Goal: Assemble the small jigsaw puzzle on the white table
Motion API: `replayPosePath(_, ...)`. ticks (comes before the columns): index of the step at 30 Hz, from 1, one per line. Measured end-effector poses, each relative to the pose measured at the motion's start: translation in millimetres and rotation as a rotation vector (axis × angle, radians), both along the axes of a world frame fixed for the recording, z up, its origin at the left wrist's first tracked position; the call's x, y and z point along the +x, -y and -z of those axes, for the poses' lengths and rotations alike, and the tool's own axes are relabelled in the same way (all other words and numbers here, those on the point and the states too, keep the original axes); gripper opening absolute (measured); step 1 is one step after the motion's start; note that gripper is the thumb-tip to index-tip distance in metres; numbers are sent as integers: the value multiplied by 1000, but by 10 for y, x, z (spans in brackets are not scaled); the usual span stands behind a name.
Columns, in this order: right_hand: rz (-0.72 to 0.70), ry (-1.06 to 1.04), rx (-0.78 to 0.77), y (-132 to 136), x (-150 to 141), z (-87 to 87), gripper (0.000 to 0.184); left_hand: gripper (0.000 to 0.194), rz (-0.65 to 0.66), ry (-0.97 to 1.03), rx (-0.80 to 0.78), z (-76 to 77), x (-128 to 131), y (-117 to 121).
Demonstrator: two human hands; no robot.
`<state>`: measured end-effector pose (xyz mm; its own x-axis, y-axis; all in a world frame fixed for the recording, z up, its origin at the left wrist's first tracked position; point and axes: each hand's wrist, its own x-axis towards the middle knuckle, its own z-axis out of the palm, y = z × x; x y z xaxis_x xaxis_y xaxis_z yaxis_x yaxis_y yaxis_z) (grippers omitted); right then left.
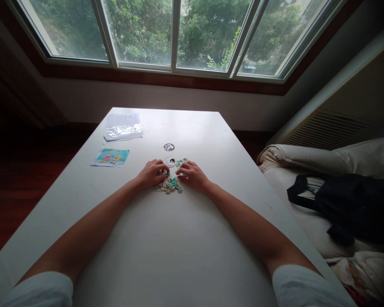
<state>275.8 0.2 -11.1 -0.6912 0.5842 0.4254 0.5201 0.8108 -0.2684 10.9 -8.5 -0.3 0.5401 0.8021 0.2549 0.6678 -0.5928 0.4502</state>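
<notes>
A small pile of jigsaw puzzle pieces (169, 184), mostly teal and pale cardboard, lies on the white table (179, 238). At its left edge rests my left hand (152, 173), the fingers bent over some pieces with the thumb apart from them. My right hand (194, 175) is opposite, its fingers loosely curved and spread at the pile's right edge. Both hands touch the pieces, and I see no piece lifted clear. More loose pieces (181, 162) lie just beyond my right fingertips. Some pieces are hidden under the fingers.
Behind the pile lie two round items with dark-and-white markings, a nearer one (170, 161) and a farther one (169, 147). A colourful cartoon picture sheet (111, 157) and a clear plastic packet (123, 126) are at the left. Black cloth (355, 209) lies on the sofa (281, 170) at the right.
</notes>
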Motion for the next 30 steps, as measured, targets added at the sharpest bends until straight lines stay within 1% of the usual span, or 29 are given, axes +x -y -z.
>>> replayPosePath(4, -58, -1, 14, 58, -69, 3, 19, 15, -14, 15, -12, -3, 6, -1)
replayPosePath(8, -59, 19, 17, 85, -90, -5, 16, 13, -29, 25, -36, 10, 17, -5)
replayPosePath(11, -8, 32, 20, 75, -71, 0, 13, 14, -33, 25, -51, 30, 22, -11)
replayPosePath(17, 150, 17, 26, 63, -59, 18, 9, 19, -27, 23, -67, 44, 26, -24)
replayPosePath(22, 204, 3, 37, 78, -58, -5, 9, 23, -32, 17, -76, 41, 37, -27)
replayPosePath(24, 193, -6, 33, 84, -60, -8, 10, 23, -36, 16, -72, 42, 44, -26)
replayPosePath(30, 96, 12, 21, 131, -97, -29, 16, 26, -51, 27, -54, 54, 60, -17)
